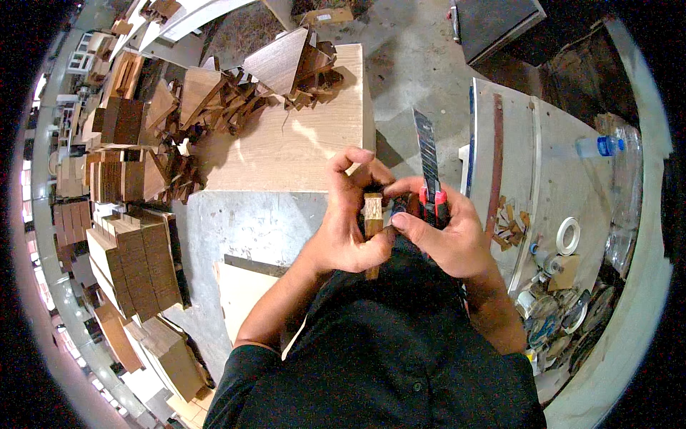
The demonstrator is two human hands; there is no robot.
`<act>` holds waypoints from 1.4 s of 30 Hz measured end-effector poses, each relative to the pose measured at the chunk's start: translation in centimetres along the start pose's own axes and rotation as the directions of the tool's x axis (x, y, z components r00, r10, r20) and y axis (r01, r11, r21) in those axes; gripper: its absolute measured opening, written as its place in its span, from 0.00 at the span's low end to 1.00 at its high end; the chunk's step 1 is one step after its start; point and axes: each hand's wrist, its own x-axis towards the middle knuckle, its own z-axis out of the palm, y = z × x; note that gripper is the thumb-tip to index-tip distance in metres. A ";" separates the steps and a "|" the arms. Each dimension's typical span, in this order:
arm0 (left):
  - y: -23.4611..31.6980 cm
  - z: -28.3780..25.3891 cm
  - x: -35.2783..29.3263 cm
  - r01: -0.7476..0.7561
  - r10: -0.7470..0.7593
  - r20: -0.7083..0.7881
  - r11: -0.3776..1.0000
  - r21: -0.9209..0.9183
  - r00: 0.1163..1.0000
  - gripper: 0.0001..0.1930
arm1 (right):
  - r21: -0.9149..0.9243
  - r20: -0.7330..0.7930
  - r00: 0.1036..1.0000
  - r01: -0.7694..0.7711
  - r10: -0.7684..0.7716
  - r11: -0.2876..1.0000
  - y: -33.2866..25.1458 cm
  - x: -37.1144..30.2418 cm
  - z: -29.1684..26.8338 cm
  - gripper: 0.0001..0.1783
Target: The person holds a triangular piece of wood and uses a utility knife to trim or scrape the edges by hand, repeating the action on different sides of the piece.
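Note:
In front of my chest, my left hand is closed around a small wooden block, whose pale end faces up between thumb and fingers. My right hand grips a utility knife with a red and black handle. Its long blade stands out past the hand, pointing away from me and clear of the block. The right thumb and fingertips meet just beside the block, with something small and dark between them that I cannot make out.
Ahead on the left, a wood-grain panel bears a heap of triangular offcuts. Stacked boards stand to the left. The white workbench at right holds a tape roll, a plastic bottle and wood scraps.

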 end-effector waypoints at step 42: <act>-7.7 -13.1 2.2 0.118 -0.431 0.094 0.439 0.891 0.897 0.19 | -0.024 -0.500 0.735 -0.540 0.458 0.841 14.6 5.0 7.7 0.19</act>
